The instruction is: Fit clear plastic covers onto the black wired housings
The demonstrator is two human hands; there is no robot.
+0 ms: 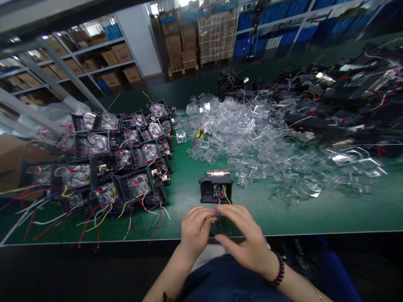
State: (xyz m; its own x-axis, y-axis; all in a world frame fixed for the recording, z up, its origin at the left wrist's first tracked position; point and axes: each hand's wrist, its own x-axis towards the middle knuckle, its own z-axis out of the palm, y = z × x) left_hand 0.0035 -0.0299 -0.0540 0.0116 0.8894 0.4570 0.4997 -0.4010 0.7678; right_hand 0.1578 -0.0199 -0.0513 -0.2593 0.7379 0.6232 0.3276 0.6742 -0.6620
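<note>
Left fingers [201,212] pinch wires [219,201], right fingers [236,213] spread beside clear plastic [224,227]; tugging could loosen connections in the housing [206,193].

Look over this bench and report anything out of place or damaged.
One mild oddity: a yellow item, too blurred to identify, lies among the loose heap of clear plastic pieces, its colour unlike theirs. The lone black housing at centre sits squarely, and I can make out no spill or breakage.
</note>
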